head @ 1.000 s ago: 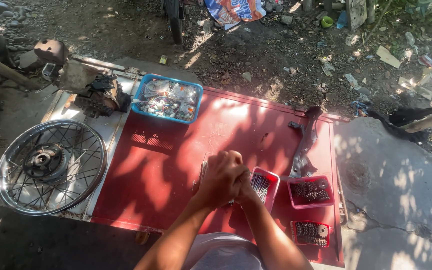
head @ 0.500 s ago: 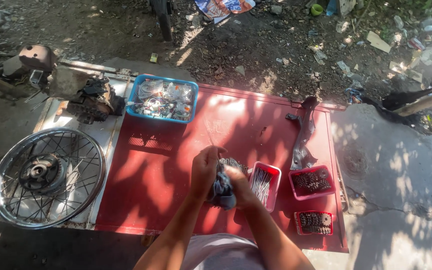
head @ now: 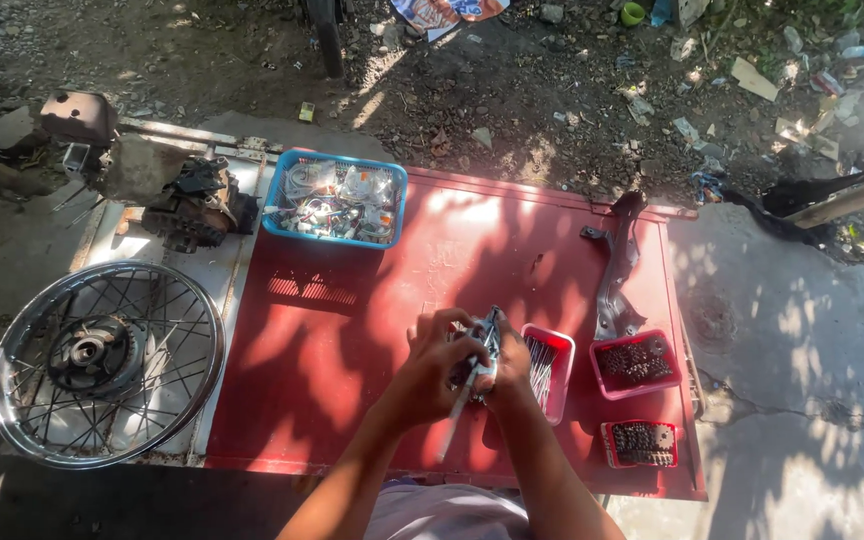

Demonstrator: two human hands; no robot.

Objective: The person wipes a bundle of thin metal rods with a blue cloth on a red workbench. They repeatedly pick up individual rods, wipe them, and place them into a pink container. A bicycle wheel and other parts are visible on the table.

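Both my hands meet over the red metal panel (head: pixel 352 330). A thin metal spoke (head: pixel 457 420) runs slanted from near my body up between them. My left hand (head: pixel 430 368) grips the spoke around its middle. My right hand (head: pixel 509 362) is closed on a grey cloth (head: pixel 488 335) wrapped around the spoke's upper end. Just right of my hands stands a small red tray (head: pixel 558 375) holding several more spokes.
A pink tray (head: pixel 639 366) and a red tray (head: pixel 640 444) of small dark parts sit at the right. A blue basket (head: pixel 335 199) of bagged parts stands at the back. A spoked wheel (head: pixel 107 362), an engine part (head: pixel 197 207) and a metal bracket (head: pixel 619 265) lie around.
My hands went from clasped together, to rubbing with the grey cloth, to holding a spoke slanted between them. The view shifted slightly.
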